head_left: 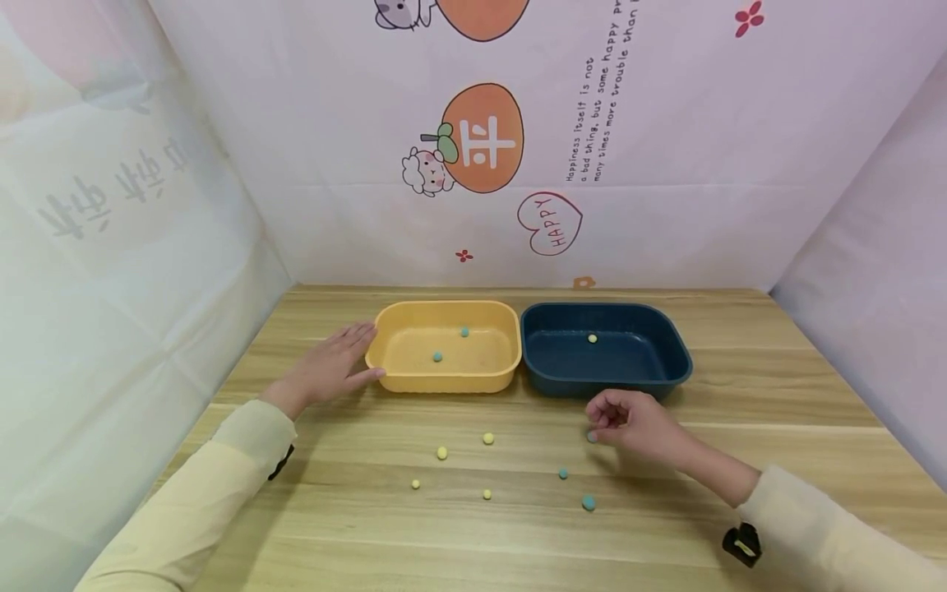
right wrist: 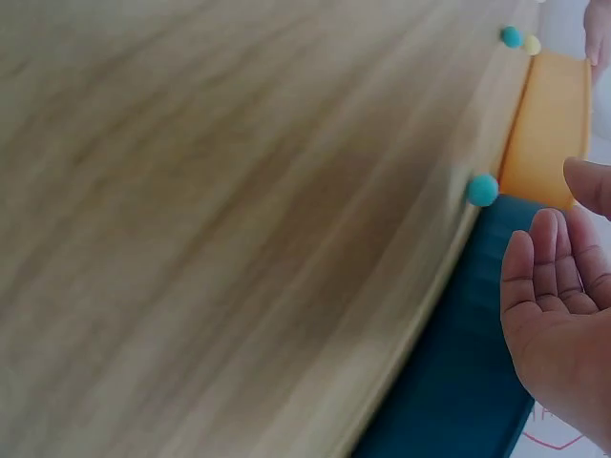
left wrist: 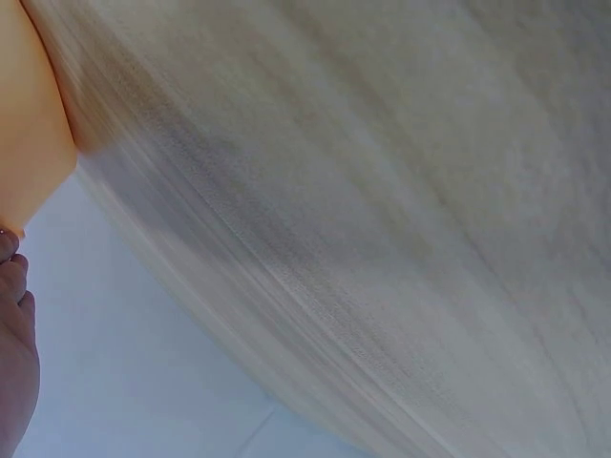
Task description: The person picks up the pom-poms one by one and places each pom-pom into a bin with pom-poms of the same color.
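My left hand (head_left: 329,372) touches the left end of a yellow tray (head_left: 444,383), its fingers straight and its thumb at the front corner. In the left wrist view, fingertips (left wrist: 11,272) meet the tray's edge. Two small teal balls (head_left: 437,357) lie inside that tray. My right hand (head_left: 638,426) hovers in front of a dark blue tray (head_left: 607,386), thumb and bent fingers apart, close to a teal ball (head_left: 592,437). The right wrist view has this teal ball (right wrist: 483,190) clear of the fingers. One yellow ball (head_left: 593,339) sits in the blue tray.
Two more teal balls (head_left: 588,502) lie on the wooden table (head_left: 355,526) in front of the right hand. Several yellow balls (head_left: 442,453) are scattered before the yellow tray. A printed white cloth (head_left: 333,164) hangs behind the trays, with pale cloth at both sides.
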A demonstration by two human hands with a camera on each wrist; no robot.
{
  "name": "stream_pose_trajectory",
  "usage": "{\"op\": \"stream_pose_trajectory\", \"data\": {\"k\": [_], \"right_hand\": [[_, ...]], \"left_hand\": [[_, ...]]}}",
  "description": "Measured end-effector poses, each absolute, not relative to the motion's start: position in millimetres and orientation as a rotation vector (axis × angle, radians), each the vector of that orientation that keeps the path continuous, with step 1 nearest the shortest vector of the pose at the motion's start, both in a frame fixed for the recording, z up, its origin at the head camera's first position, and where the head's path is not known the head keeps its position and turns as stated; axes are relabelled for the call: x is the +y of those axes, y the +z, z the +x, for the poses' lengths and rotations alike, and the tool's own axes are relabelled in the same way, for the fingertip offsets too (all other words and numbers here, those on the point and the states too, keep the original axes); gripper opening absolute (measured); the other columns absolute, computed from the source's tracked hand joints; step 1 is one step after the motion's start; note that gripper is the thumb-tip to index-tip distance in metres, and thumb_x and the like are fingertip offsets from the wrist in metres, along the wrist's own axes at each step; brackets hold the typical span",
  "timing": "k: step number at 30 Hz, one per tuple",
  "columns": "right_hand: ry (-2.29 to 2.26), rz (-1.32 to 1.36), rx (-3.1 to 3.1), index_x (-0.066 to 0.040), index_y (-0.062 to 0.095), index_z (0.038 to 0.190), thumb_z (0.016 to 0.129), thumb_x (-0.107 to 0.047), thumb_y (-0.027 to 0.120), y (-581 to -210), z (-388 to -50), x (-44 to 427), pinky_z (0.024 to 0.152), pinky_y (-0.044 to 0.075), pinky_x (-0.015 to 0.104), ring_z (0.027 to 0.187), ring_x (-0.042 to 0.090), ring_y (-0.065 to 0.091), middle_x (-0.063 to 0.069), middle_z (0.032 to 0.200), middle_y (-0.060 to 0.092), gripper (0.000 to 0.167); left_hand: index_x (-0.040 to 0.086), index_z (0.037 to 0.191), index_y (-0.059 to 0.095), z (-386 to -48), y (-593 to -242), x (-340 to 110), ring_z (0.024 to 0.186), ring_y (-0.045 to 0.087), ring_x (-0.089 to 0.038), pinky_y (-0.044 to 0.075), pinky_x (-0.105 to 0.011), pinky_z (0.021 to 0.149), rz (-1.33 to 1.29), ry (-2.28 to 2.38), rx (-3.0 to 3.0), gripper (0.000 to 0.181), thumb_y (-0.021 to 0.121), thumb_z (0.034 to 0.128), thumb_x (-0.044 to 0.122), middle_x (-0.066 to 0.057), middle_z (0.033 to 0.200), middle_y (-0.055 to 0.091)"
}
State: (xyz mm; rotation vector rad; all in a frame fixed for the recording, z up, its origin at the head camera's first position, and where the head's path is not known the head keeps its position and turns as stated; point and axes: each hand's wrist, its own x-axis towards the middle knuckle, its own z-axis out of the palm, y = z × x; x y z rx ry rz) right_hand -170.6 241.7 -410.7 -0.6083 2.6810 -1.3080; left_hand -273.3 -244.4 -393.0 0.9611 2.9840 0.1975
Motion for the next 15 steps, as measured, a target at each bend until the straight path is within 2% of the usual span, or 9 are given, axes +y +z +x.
{"op": "stream_pose_trajectory", "data": {"k": [15], "right_hand": [[-1.249,-0.603,2.678,-0.004,0.066,0.094,0.08,0.0,0.077,-420.3,-174.0,241.9,0.066,0.053,0.024,0.076,0.015,0.058,0.003,0.085,0.063,0.018]], "left_hand": [[-0.006,0.152,0.02,-273.6,-394.6,-244.9,0.145,0.015,-0.033,0.011,-0.047,0.118,0.962,0.188,2.992,0.088,0.041,0.0977,0.06,-0.021,0.157,0.019]]}}
